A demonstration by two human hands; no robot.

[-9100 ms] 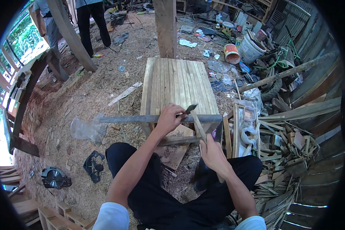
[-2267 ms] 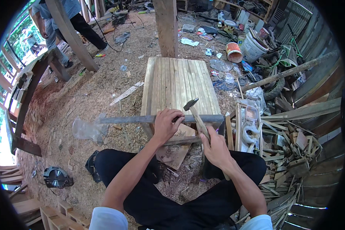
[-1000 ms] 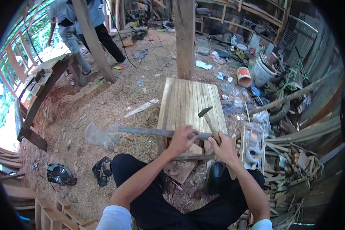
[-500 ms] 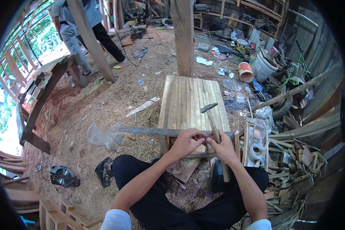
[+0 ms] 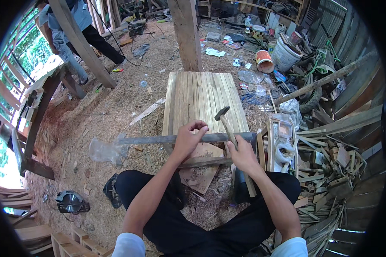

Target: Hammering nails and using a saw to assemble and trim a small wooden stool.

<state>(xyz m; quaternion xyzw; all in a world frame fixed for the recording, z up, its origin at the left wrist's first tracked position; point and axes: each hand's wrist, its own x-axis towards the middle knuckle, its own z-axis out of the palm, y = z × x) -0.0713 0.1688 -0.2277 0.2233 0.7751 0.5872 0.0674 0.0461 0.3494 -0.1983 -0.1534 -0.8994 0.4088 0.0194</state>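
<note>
My right hand [image 5: 242,152] is wrapped round the wooden handle of a hammer [image 5: 223,111], whose dark head stands raised over a slatted wooden block [image 5: 186,98]. A long grey bar [image 5: 152,139] lies crosswise along the block's near edge. My left hand [image 5: 188,139] is just over the bar, left of the hammer, with fingertips curled together; whatever they pinch is too small to make out. Between my bent knees, below the bar, a loose board [image 5: 203,173] lies among the wood shavings.
A circular saw [image 5: 72,201] sits low at left. A person in dark trousers [image 5: 101,43] stands beyond a leaning timber [image 5: 79,49], another person beside them. An upright post [image 5: 184,38] rises behind the block. At right are buckets [image 5: 287,55], a narrow crate [image 5: 270,158] and scrap wood [image 5: 343,171].
Since half a second ago my left hand has moved left and up, apart from my right hand. The hammer has shifted slightly left. The whole view has tilted, shifting the surroundings.
</note>
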